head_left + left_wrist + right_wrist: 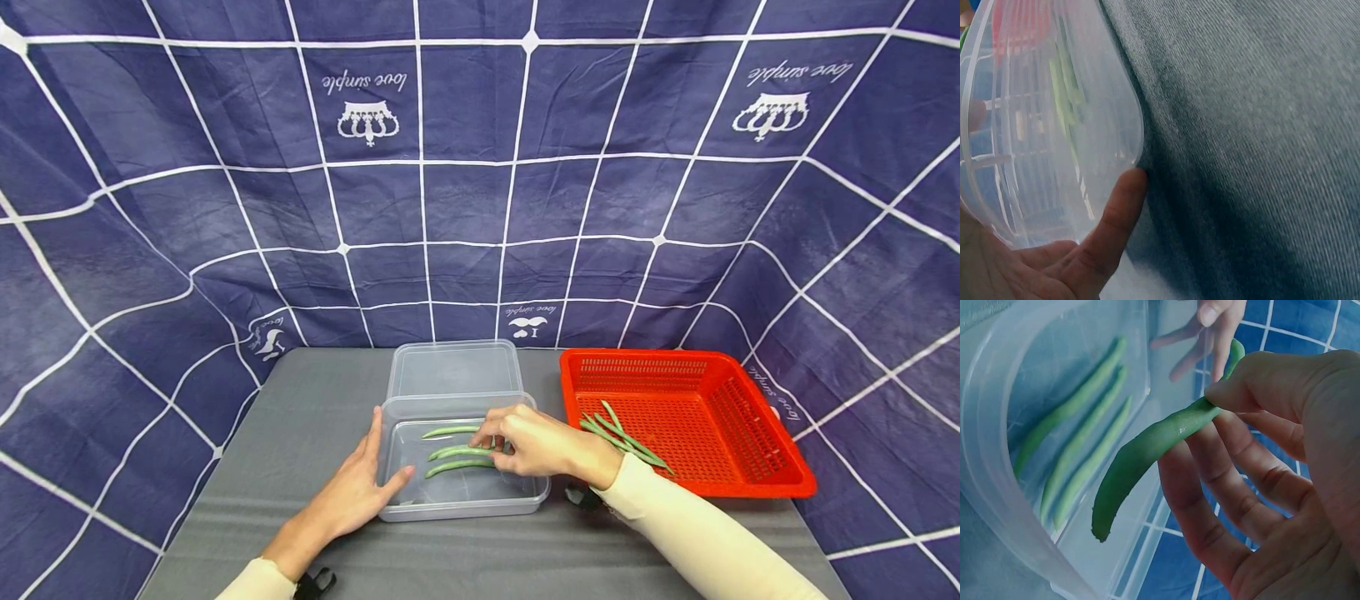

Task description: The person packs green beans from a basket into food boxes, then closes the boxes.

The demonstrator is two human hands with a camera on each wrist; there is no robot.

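Over the clear box's (480, 507) three o'clock side, the right hand (529, 440) pinches a green bean (1154, 441) partway along, probably the best hold for something likely light, smooth and snappable, while the left hand (357, 490), fingers extended, touches the box toward nine o'clock.

Three green beans (1082, 432) in container (465, 510)

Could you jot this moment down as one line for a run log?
right hand: pinches green bean over clear container | left hand: touches container | in container: three beans | red basket: more beans
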